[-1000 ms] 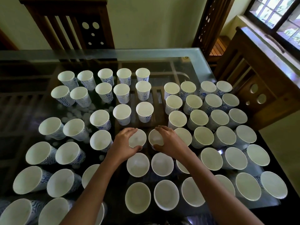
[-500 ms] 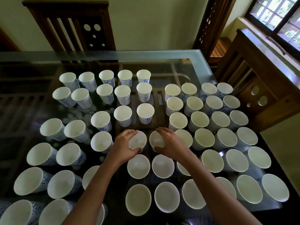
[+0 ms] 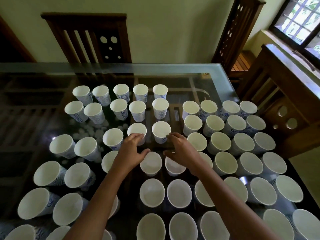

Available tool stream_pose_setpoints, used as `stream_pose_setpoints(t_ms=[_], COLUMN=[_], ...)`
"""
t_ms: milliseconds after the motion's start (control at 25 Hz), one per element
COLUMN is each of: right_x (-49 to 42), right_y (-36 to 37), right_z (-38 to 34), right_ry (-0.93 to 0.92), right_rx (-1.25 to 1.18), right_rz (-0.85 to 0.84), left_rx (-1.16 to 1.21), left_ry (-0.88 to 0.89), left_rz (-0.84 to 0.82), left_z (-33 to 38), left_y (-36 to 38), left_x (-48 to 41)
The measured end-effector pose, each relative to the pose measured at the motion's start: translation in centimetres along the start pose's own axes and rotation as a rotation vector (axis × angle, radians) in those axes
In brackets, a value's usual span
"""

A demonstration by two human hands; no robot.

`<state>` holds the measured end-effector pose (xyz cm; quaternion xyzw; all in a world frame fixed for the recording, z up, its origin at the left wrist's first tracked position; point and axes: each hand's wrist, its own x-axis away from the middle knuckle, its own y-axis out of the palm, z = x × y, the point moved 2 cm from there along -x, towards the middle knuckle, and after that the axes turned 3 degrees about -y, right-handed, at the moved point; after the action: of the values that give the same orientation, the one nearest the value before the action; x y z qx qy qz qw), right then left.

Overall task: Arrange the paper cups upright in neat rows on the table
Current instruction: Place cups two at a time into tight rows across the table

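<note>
**A:** Where do the paper cups [image 3: 193, 122] stand?

**B:** All over the glass table [image 3: 173, 71], upright with their mouths up, from the upper middle of the frame down to the bottom edge. The block on the right sits in tight rows. The block on the left is looser.

**A:** And the hands?

**B:** Both reach in from the bottom to the centre. The left hand [image 3: 130, 152] is wide, fingers spread and loosely bent, thumb out, holding nothing. Its fingertips overlap the near rim of the centre-left cup [image 3: 136, 130]. The right hand [image 3: 182, 149] mirrors it, wide and empty, fingertips beside the centre-right cup [image 3: 161, 129].

**A:** Do they touch those cups?

**B:** I cannot tell.

**A:** What is below the thumbs?

**B:** Two more cups, side by side: the lower-left cup [image 3: 151, 164] and the lower-right cup [image 3: 174, 168], the latter partly covered by the right hand.

**A:** Around the table?

**B:** A wooden chair [image 3: 86, 37] at the upper left, a second chair [image 3: 237, 28] at the upper right, and a window [image 3: 301, 19] in the top right corner.
</note>
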<state>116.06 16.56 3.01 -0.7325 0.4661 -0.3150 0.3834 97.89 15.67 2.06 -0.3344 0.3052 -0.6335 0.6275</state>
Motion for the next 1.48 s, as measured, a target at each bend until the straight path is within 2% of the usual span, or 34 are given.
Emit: stream_pose_setpoints(t_ms=[240, 520, 920, 1480], right_x=[-6.4, -9.0, -9.2, -4.7], right_y=[-0.2, 0.6, 0.4, -0.3], right_z=[-0.4, 0.6, 0.8, 2.3], right_ry=[-0.027, -0.038, -0.048, -0.019], right_rx=[0.017, 0.091, 0.051, 0.021], right_rz=[-0.004, -0.069, -0.091, -0.053], left_rx=[-0.09, -0.132, -0.102, -0.047], left_ry=[-0.096, -0.081, -0.036, 0.064], left_rz=[0.005, -0.019, -0.026, -0.156], left_z=[-1.3, -2.1, -1.8, 0.4], left_y=[-0.8, -0.3, 0.2, 2.1], left_x=[-5.4, -7.4, -7.6, -5.9])
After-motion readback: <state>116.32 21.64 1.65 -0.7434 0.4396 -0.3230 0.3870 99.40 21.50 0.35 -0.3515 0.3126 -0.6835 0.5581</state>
